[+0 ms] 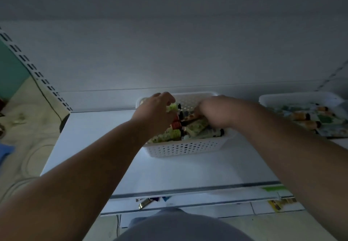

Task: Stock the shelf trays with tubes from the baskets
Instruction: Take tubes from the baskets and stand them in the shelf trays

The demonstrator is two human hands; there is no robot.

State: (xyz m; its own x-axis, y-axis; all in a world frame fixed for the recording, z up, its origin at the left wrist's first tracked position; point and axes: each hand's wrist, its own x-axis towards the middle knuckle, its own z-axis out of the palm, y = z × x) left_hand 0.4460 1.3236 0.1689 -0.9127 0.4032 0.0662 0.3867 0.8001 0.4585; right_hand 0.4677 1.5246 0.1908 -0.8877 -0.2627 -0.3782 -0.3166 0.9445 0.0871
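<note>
A white perforated basket [185, 147] stands on the white shelf [105, 137], filled with several green, patterned and red tubes with dark caps [195, 126]. My left hand [157, 112] is over the basket's left side and grips a light green tube [173, 107] by its body, cap pointing right. My right hand [212, 112] reaches down into the basket's middle among the tubes; its fingers are hidden, so I cannot tell whether it holds one.
A second white basket [301, 99] with orange-capped and green tubes sits at the right on the same shelf. A lower shelf [188, 201] in front holds a few scattered items. The slotted shelf upright [37, 73] runs along the left, floor beyond it.
</note>
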